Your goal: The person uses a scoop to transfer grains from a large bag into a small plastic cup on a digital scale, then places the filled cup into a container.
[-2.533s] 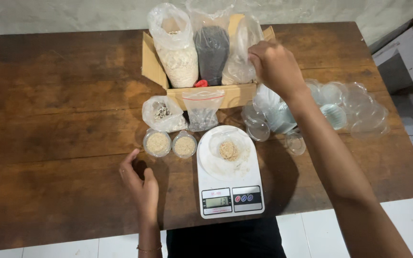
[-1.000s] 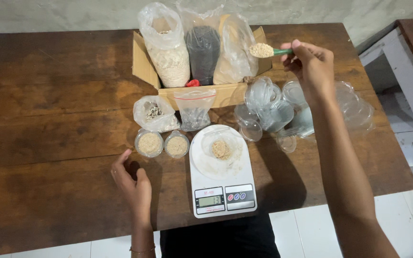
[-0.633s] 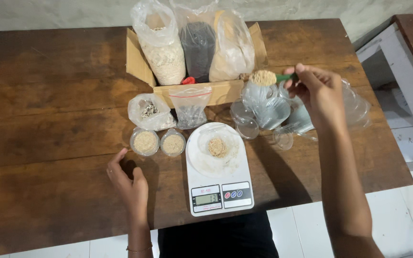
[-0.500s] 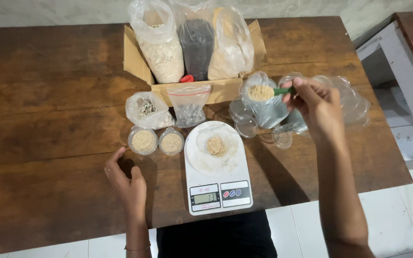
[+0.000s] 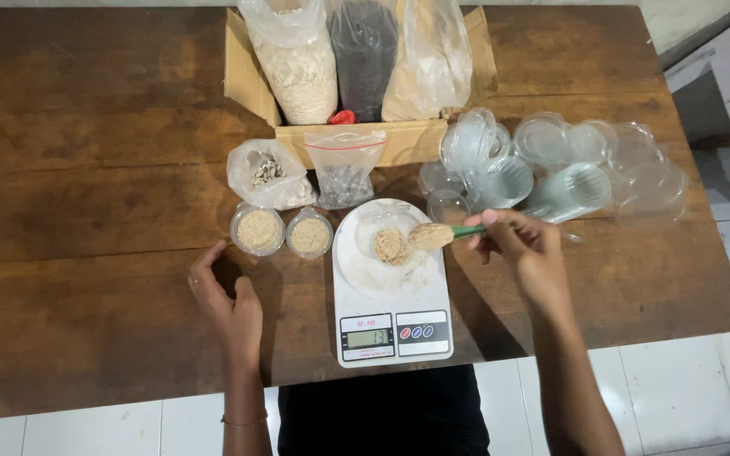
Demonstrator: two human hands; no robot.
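My right hand (image 5: pixel 524 253) grips a green-handled spoon (image 5: pixel 445 233) heaped with tan grain, held just over the right side of a clear small cup (image 5: pixel 390 241) that stands on the round pan of a white digital kitchen scale (image 5: pixel 390 325). The cup holds a little tan grain. My left hand (image 5: pixel 228 300) rests flat on the wooden table (image 5: pixel 86 211) left of the scale, fingers apart, holding nothing. Two filled clear cups (image 5: pixel 257 230) (image 5: pixel 309 235) stand just above the left hand.
A cardboard box (image 5: pixel 399 143) at the back holds three bags: pale flakes, dark seeds, white powder. Two small plastic bags (image 5: pixel 265 175) (image 5: pixel 345 165) lie in front of it. A pile of empty clear cups and lids (image 5: pixel 568 169) sits at the right.
My right hand brought the loaded spoon from the bags at the back down and left, to just over the cup on the scale. The left hand stayed on the table.
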